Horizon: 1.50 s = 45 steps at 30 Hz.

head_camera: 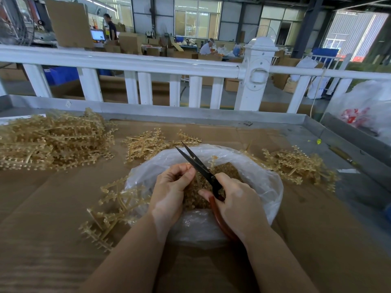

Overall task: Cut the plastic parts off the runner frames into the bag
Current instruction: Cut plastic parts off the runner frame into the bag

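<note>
Right hand [237, 199] grips red-handled scissors [198, 166], blades parted, over the clear plastic bag [264, 178]; left hand [169, 191], fingers curled, apparently pinches a runner frame [114, 208].

Cardboard-covered table [317, 240] with runner frames [53, 140] and plastic bag [264, 187].

Bag [262, 182] centre on table [338, 240]; cut parts [203, 187] inside; runner frames [53, 140] left, behind, right.

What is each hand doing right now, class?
Left hand: pinching a runner frame above the bag.
Right hand: gripping the scissors, blades open.
</note>
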{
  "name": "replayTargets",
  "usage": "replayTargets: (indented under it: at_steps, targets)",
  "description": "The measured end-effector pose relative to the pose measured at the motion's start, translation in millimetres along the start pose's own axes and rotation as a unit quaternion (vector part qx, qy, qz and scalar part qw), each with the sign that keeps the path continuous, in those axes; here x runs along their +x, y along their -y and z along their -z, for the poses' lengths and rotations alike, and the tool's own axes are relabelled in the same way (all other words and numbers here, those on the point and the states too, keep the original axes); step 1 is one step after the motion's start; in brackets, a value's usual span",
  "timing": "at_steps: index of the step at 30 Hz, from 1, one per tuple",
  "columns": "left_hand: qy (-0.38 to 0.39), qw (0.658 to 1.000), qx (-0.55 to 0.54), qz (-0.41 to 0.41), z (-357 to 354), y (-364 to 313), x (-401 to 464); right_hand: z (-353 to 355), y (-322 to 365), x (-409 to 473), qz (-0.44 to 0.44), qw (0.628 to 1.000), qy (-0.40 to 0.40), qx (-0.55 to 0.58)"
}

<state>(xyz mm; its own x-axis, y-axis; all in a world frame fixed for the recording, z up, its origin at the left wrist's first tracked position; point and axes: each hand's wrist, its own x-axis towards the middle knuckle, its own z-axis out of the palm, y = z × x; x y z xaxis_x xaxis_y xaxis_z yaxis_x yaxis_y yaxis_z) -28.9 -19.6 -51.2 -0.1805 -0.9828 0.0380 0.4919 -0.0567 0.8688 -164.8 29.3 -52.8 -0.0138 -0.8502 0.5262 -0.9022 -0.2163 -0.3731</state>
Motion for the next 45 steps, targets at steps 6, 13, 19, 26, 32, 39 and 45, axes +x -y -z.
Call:
replayTargets:
  at_steps: [6,13,19,26,32,39,45]
  targets:
    - [-0.008,1.0,0.006,-0.005,0.1,1.2,0.7,-0.2,-0.4,0.6,0.003,1.0,0.019,-0.001]
    - [0.009,1.0,0.019,-0.009,1.8,1.5,0.5,0.0,0.0,1.0,0.001,1.0,0.022,0.001]
    - [0.008,1.0,0.014,-0.005,1.4,2.1,1.3,-1.3,-1.3,0.8,0.004,1.0,0.021,0.003]
    - [0.0,1.0,0.003,-0.01,-0.8,2.0,0.7,-2.6,-2.1,2.4,0.007,1.0,0.027,-0.001]
    - [-0.036,0.998,-0.046,0.01,-0.6,4.1,3.5,-4.4,-0.4,0.1,-0.007,1.0,-0.014,-0.018]
    - [0.03,0.992,-0.121,0.037,5.4,-4.2,1.7,-5.0,-0.4,0.3,-0.013,0.999,-0.01,-0.032]
    - [-0.058,0.991,-0.122,0.006,2.9,0.2,3.6,-3.8,0.8,-1.3,-0.016,0.999,-0.03,-0.006]
